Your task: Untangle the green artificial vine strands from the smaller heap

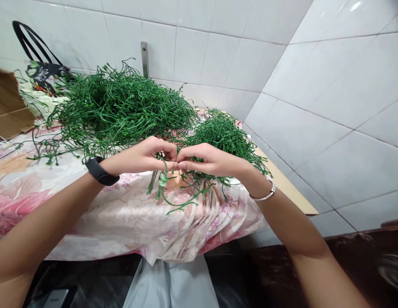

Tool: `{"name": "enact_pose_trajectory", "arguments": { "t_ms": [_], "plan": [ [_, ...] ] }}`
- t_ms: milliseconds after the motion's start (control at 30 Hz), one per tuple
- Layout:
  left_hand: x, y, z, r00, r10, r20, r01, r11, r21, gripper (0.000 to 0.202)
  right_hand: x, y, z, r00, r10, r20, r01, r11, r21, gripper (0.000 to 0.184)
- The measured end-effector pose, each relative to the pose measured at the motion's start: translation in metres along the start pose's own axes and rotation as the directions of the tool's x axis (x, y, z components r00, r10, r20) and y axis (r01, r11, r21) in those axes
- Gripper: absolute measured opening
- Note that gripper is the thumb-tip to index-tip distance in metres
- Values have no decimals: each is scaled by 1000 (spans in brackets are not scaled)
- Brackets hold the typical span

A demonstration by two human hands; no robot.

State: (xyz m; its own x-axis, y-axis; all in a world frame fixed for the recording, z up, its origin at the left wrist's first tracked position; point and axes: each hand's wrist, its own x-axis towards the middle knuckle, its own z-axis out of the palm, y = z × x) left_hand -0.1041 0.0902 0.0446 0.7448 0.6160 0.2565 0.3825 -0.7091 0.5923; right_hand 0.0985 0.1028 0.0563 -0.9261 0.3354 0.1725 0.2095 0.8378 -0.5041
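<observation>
My left hand (150, 155) and my right hand (209, 160) meet fingertip to fingertip over the front of the table. Both are closed in a pinch on a thin green stem (165, 171), which looks like artificial plant material; the exact spot between the fingertips is hidden. A pale green knob (162, 179) shows on the stem just under my left thumb, and thin branches (182, 206) hang below it. Right behind my hands lies a smaller heap of green stems (223, 134). The larger heap of green stems (122, 107) spreads behind my left hand.
A floral cloth (122, 222) covers the table and drapes over its front edge. Brown cardboard (11, 102) and a black floral bag (45, 77) stand at the left. White tiled walls (199, 47) close off the back and right. A phone-like device (56, 298) lies low at left.
</observation>
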Motion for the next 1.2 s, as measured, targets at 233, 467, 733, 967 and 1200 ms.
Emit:
{"name": "enact_pose_trajectory", "arguments": {
  "t_ms": [233,467,733,967,1200],
  "plan": [
    [-2,10,-2,997,-79,-17,63,896,-441,22,1,-5,6,995,14,-98,18,949,315,19],
    [2,4,9,957,-227,-182,34,707,-706,6,5,4,10,932,9,-362,172,870,463,20],
    [7,7,12,946,-250,-207,38,720,-693,9,5,13,10,944,31,-329,173,802,572,20],
    [9,-7,13,947,-272,-173,47,647,-761,11,7,10,13,948,55,-314,139,815,562,16],
    [9,1,12,931,-238,-276,-121,513,-850,18,5,2,12,923,41,-382,211,776,595,19]
  ]
}}
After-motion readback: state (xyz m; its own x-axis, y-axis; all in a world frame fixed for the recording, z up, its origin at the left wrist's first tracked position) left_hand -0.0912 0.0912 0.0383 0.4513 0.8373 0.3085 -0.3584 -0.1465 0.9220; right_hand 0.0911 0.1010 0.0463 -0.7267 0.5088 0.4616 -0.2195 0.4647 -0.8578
